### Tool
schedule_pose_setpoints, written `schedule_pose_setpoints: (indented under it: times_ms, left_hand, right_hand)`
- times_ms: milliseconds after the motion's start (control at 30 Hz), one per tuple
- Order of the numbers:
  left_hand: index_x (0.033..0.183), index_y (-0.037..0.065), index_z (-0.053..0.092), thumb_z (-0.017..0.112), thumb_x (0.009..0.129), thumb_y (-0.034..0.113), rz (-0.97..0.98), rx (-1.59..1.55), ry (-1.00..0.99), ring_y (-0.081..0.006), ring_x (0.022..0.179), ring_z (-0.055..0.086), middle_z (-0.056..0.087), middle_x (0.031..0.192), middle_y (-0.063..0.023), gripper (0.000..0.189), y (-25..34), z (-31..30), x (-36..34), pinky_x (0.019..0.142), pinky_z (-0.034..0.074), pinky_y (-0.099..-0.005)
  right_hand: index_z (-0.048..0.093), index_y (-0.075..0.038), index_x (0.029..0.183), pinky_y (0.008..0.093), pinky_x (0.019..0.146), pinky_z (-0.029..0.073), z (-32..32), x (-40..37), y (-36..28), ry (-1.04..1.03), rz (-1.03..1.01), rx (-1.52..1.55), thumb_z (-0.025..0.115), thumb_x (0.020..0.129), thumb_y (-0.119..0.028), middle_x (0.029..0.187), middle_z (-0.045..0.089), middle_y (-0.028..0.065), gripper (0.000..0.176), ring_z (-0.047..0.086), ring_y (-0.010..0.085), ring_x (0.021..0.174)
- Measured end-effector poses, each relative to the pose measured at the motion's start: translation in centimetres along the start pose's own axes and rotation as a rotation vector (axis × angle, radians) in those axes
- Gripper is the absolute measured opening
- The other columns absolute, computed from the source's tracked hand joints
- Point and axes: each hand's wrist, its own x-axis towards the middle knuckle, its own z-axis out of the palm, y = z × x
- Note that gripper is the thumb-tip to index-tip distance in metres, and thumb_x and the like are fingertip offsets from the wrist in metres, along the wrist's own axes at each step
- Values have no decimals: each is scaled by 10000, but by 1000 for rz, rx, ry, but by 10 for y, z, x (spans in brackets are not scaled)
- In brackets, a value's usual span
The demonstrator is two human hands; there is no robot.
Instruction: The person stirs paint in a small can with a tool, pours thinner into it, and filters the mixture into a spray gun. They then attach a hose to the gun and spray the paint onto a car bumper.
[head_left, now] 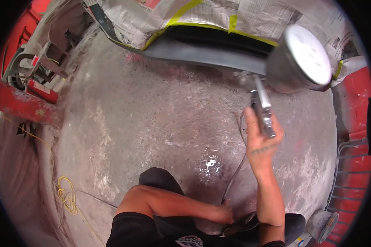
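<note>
My right hand (263,138) is wrapped round the handle of a spray gun (259,96), held out at right of centre. The gun's large paint cup (282,66) has a white lid (310,55) turned toward me. Close to the gun's front lies a smooth grey car body panel (185,52), bordered by yellow tape (185,11) and newspaper (259,18). A thin air hose (236,173) hangs from the gun down to my left hand (221,213), which is closed round it near my lap. The left fingertips are partly hidden.
Wet-looking, stained concrete floor (152,123) spreads below the panel. At left are a red beam (24,103), a red cylinder (42,91) and metal stands (45,61). A coiled yellow cord (68,197) lies lower left. A metal rack (346,177) lines the right wall.
</note>
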Motion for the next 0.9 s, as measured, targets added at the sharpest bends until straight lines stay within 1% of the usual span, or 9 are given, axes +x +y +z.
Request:
schedule_pose_setpoints:
  times_ms: [67, 133, 300, 467, 533, 667, 800, 867, 900]
  left_hand:
    - [1003, 111, 758, 652, 907, 148, -9, -20, -131, -458, 1041, 735, 767, 982, -190, 148, 6, -9, -5, 896, 394, -923]
    - [1037, 97, 755, 655, 888, 137, -51, -23, -200, -456, 1085, 734, 775, 1029, -198, 184, 9, -12, -6, 927, 386, -930]
    - [1112, 67, 723, 607, 970, 172, -93, 34, -204, -448, 1122, 718, 747, 1033, -205, 211, 11, -17, -10, 990, 444, -843]
    - [1110, 66, 733, 613, 969, 187, -96, 61, -212, -433, 1119, 723, 756, 1051, -195, 221, 14, -26, -13, 995, 451, -835]
    - [1091, 73, 741, 627, 958, 194, -73, 124, -223, -429, 1120, 725, 762, 1034, -181, 213, 17, -24, -14, 1000, 452, -832]
    - [1061, 78, 744, 624, 952, 193, -44, 153, -222, -425, 1126, 725, 766, 1013, -178, 198, 9, -14, -8, 993, 475, -808]
    - [1033, 85, 737, 620, 937, 191, -20, 163, -165, -409, 1092, 740, 768, 991, -168, 185, 10, -17, -7, 875, 525, -780]
    - [1026, 88, 734, 621, 929, 193, -7, 179, -161, -398, 1066, 750, 768, 976, -167, 182, 12, -27, -8, 833, 544, -759]
    - [1030, 90, 734, 623, 921, 188, -14, 155, -155, -395, 1022, 759, 766, 948, -167, 185, 12, -33, -9, 806, 566, -718]
  right_hand:
    - [761, 29, 1034, 287, 565, 493, 1, 3, -1, 73, 263, 1, 787, 1006, -195, 779, 708, 46, 227, 648, 104, 644]
    - [769, 34, 1069, 267, 559, 481, 16, 7, -5, 103, 240, 10, 772, 1010, -164, 781, 714, 52, 207, 655, 100, 651]
    - [758, 39, 1210, 336, 690, 581, 61, 13, -20, -80, -117, 135, 813, 946, -84, 949, 789, 163, 296, 755, 204, 795]
    - [735, 38, 1271, 358, 739, 611, 55, 5, -18, -97, -217, 87, 816, 932, -74, 1001, 796, 189, 365, 776, 236, 839]
    - [733, 29, 1280, 365, 734, 615, 40, 7, -24, -85, -8, -87, 809, 939, -76, 1011, 798, 193, 365, 783, 236, 855]
    - [732, 43, 1267, 380, 739, 624, 42, 27, -35, -70, 158, -200, 799, 950, -81, 1033, 798, 210, 347, 792, 258, 874]
    - [741, 19, 1269, 395, 783, 632, 84, 20, -43, -171, -92, -31, 821, 923, -99, 1082, 789, 243, 373, 799, 311, 909]
    - [754, 46, 1194, 337, 689, 557, 108, 15, -52, -134, -285, 91, 819, 959, -143, 862, 773, 144, 309, 706, 167, 748]
    - [748, 38, 1227, 359, 699, 577, 109, 13, -63, -223, -170, 196, 812, 955, -158, 921, 780, 179, 341, 730, 221, 764]
